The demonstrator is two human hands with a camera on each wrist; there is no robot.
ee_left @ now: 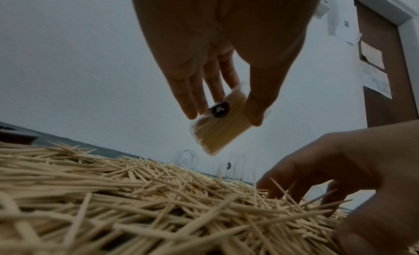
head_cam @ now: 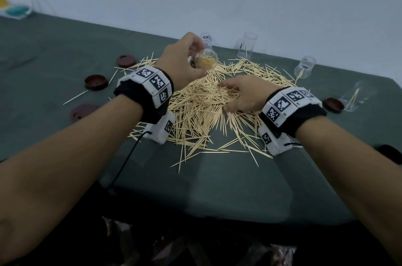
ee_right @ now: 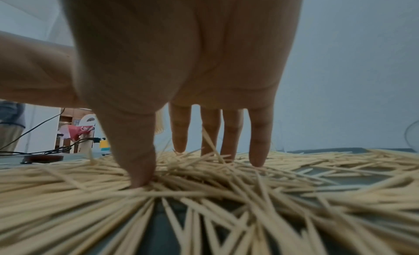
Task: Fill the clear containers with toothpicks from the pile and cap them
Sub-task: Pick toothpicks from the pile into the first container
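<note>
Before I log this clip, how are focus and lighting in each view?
Head view: dim, fairly sharp, table edges bowed. Left wrist view: backlit left hand, held container sharp, nearest toothpicks blurred. Right wrist view: right hand soft, foreground toothpicks smeared.

Pale wooden toothpicks (head_cam: 202, 109), glossy clear-plastic container (ee_left: 218, 123), matt cloth table (head_cam: 54, 52).

Grey-green table (head_cam: 54, 52) — teal-and-yellow object (head_cam: 16, 10) at far-left corner.
</note>
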